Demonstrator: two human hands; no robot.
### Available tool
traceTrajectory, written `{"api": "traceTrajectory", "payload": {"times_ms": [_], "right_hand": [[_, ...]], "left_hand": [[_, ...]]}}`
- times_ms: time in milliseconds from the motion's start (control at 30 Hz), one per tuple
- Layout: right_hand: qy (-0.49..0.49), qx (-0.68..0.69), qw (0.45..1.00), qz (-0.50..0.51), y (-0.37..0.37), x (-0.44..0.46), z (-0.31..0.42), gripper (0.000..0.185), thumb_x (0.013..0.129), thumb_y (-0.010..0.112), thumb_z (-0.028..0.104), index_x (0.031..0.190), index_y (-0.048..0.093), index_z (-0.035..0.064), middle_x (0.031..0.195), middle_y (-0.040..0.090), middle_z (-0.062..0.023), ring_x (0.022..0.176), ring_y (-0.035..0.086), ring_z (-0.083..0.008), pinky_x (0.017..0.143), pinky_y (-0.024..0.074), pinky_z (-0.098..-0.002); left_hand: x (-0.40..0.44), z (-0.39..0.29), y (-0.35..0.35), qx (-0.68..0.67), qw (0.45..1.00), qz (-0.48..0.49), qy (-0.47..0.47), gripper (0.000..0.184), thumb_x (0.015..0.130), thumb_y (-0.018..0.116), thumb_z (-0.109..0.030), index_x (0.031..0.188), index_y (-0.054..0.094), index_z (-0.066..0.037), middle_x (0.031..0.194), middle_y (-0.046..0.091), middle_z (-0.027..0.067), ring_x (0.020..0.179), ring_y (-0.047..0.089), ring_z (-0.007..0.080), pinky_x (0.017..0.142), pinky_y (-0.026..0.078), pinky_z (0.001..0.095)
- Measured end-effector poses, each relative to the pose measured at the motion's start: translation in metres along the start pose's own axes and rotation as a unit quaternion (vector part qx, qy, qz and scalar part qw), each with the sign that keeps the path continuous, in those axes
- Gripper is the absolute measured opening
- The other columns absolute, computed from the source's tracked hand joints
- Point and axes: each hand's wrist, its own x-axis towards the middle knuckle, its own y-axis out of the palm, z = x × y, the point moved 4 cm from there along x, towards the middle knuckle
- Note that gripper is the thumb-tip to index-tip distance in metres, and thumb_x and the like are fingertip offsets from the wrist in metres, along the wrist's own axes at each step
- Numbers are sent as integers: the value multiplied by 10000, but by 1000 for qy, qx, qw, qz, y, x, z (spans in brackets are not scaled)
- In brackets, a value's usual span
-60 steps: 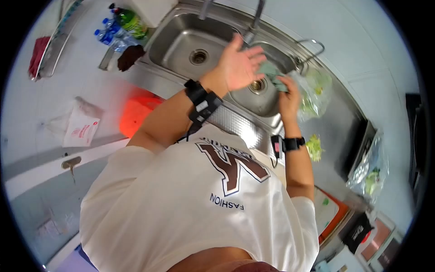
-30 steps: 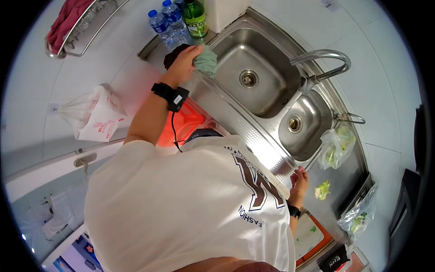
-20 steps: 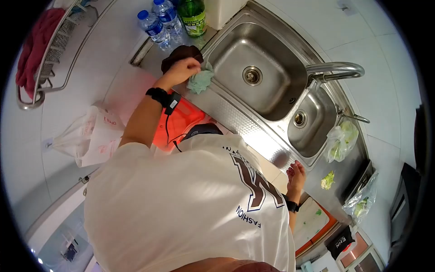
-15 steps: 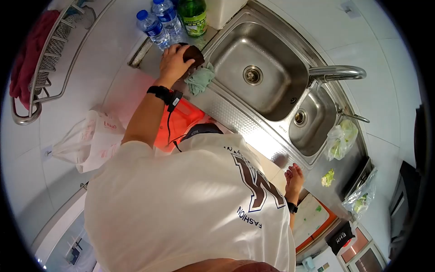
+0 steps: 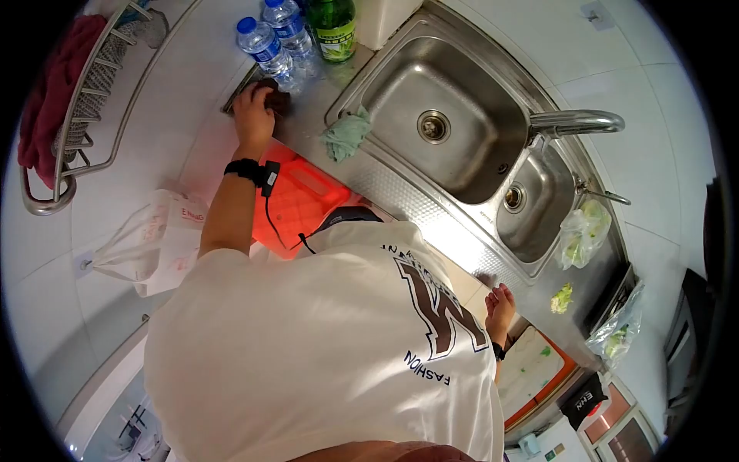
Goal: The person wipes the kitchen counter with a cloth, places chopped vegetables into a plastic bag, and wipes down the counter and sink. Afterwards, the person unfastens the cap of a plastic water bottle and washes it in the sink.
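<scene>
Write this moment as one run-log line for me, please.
left hand: holding dark brown cloth near water bottles | right hand: loosely curled, nothing seen in it | green cloth: lying at sink edge

A steel counter with two sink basins is carrying these things. At its far left end, two clear bottles with blue caps and a green bottle are standing upright. Near them a brown cloth is lying. A green cloth is resting beside the large basin. On the right, a bag of vegetables and a leafy piece are lying near each other.
</scene>
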Motion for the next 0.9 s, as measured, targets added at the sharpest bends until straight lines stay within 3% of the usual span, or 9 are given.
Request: {"api": "traceTrajectory", "payload": {"times_ms": [67, 133, 267, 367, 433, 567, 667, 767, 900], "right_hand": [[11, 13, 1000, 11, -2, 3, -8, 221, 909, 623, 79, 1128, 594, 67, 855, 637, -11, 701, 592, -107, 658, 509, -245], [7, 17, 1000, 5, -1, 0, -9, 219, 907, 624, 75, 1124, 594, 67, 846, 637, -11, 701, 594, -107, 657, 510, -244], [-6, 21, 1000, 2, -1, -5, -11, 213, 902, 628, 69, 1113, 598, 62, 821, 633, -10, 700, 600, -105, 650, 512, -242], [7, 19, 1000, -18, -4, -11, -16, 217, 899, 625, 61, 1114, 598, 55, 814, 627, -8, 694, 602, -105, 644, 513, -239], [5, 20, 1000, -22, -10, -12, -23, 225, 894, 626, 57, 1117, 596, 50, 810, 624, -10, 686, 599, -106, 634, 513, -239], [15, 28, 999, -22, -26, -20, -49, 260, 878, 629, 50, 1135, 592, 32, 798, 618, -23, 668, 591, -111, 604, 511, -239], [57, 14, 997, -53, -36, -28, -72, 300, 871, 631, 49, 1165, 580, 17, 809, 620, -40, 661, 587, -114, 589, 510, -247], [77, 14, 996, -52, -49, -24, -95, 332, 872, 625, 48, 1196, 566, 11, 836, 627, -55, 664, 591, -124, 589, 513, -255], [76, 21, 996, -49, -51, -28, -110, 317, 893, 611, 57, 1203, 560, 14, 871, 638, -70, 667, 596, -136, 582, 520, -265]], "left_hand": [[-5, 2, 17, 63, 996, 63, 25, 447, 777, 629, -71, 1211, 623, -178, 1387, 497, 105, 1263, 426, 368, 1050, 378, 513], [-11, -31, 5, 136, 986, -29, 90, 463, 790, 622, -110, 1246, 614, -188, 1415, 485, 96, 1268, 433, 372, 1030, 384, 550], [-36, -110, 9, -171, 951, 175, 188, 466, 815, 669, -151, 1277, 607, -154, 1333, 529, 124, 1221, 475, 360, 1025, 421, 445], [-54, -133, 31, -169, 922, 175, 302, 431, 774, 698, -133, 1201, 648, -159, 1176, 583, 108, 1163, 510, 329, 957, 465, 411], [-33, -130, 43, -198, 920, 210, 264, 412, 761, 725, -133, 1168, 661, -148, 1178, 590, 127, 1113, 546, 361, 942, 470, 441], [34, -102, 9, -136, 987, 4, 82, 370, 836, 677, -214, 1169, 632, -61, 1220, 576, 160, 1050, 584, 391, 942, 469, 461], [59, -81, 41, -22, 999, 11, 24, 390, 863, 614, -183, 1201, 589, 10, 1248, 555, 180, 1059, 583, 392, 929, 479, 460], [54, -86, 85, 80, 989, 47, 112, 406, 850, 567, -108, 1222, 554, 54, 1288, 531, 189, 1044, 600, 400, 909, 497, 474], [44, -107, 93, -72, 981, 136, 116, 295, 906, 534, -130, 1160, 625, -11, 1180, 598, 199, 1059, 593, 405, 915, 490, 477]]}}
